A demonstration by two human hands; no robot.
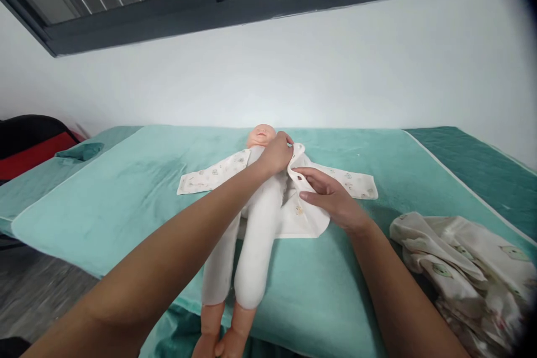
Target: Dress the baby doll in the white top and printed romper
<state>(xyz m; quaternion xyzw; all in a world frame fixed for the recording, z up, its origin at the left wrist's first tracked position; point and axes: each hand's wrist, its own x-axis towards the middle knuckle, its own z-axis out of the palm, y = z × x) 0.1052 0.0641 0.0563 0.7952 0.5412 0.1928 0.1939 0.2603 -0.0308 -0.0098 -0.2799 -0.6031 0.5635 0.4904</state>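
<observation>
A baby doll (260,135) lies on its back on a teal towel (138,190), head toward the wall, white cloth legs toward me. A white printed baby jacket (218,170) is spread under it with sleeves out to both sides. My left hand (277,152) is closed on the jacket's collar edge near the doll's neck. My right hand (327,194) pinches the jacket's right front panel (304,218) by its snap strip, fingers pressed on the fabric.
A heap of cream printed baby clothes (465,268) lies at the right near the towel's edge. A darker green cover (482,168) shows at far right. A folded teal cloth (81,151) and a red and black object (29,148) sit at left. A white wall stands behind.
</observation>
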